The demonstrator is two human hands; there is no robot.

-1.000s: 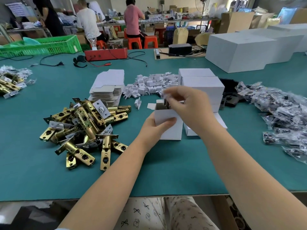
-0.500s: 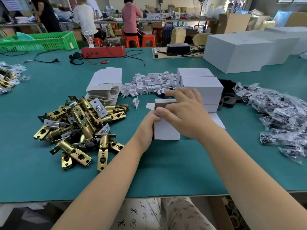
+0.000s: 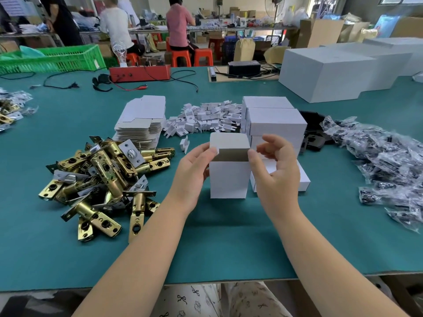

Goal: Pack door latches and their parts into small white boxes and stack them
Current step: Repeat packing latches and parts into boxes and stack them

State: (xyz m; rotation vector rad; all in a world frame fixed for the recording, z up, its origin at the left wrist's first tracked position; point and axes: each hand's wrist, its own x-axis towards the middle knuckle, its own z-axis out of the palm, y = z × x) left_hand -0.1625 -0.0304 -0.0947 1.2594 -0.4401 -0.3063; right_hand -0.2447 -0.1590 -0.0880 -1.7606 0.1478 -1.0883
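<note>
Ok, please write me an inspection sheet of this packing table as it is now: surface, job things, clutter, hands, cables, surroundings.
Surface: teal table mat, front edge in view.
Job's things: small white box upright, top flap raised; pile of brass latches to its left; stack of closed white boxes behind it; flat box blanks; white card inserts; bagged parts at right.
Clutter: black plates beside the stack.
Hands: left hand holds the box's left side; right hand touches the flap's right edge with its thumb.
Cables: black cord and clip leads near the red device.
Surroundings: green crate, large white cartons, people at far benches.
</note>
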